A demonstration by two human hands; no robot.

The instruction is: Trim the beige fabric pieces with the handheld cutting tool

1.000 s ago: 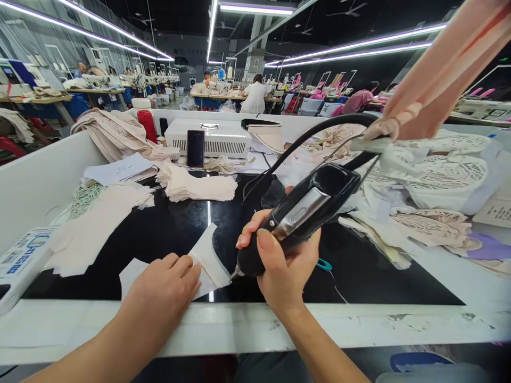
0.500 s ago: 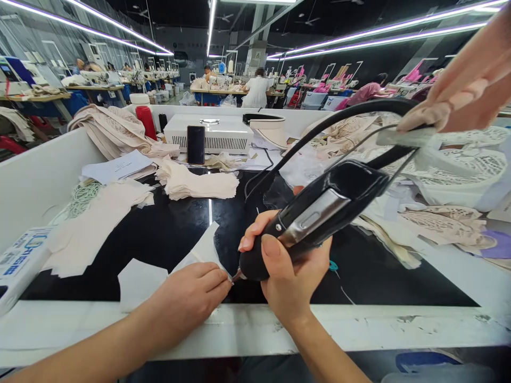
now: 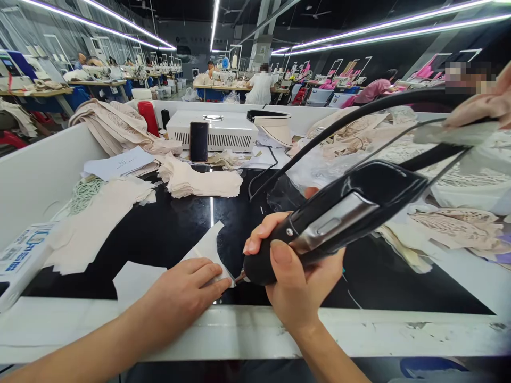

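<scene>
My right hand is wrapped round a black corded hand tool with a silver side lever. Its narrow metal tip points down-left and meets the corner of a white fabric piece. I cannot tell whether it is cutting. My left hand lies on that piece with fingers stretched out, fingertips close to the tip. Left of it, partly under my forearm, is another white piece. The black work surface is beneath them.
Beige fabric stacks lie behind and left. A white vented box, a phone and a sun visor stand at the back. Another person's hand holds cloth by the tool's thick cable. Lace pieces are heaped right.
The tool has tilted lower, its rear end shifting right. My left fingers have spread and slid back slightly from the tip. The other person's hand has moved right. The view has shifted a little.
</scene>
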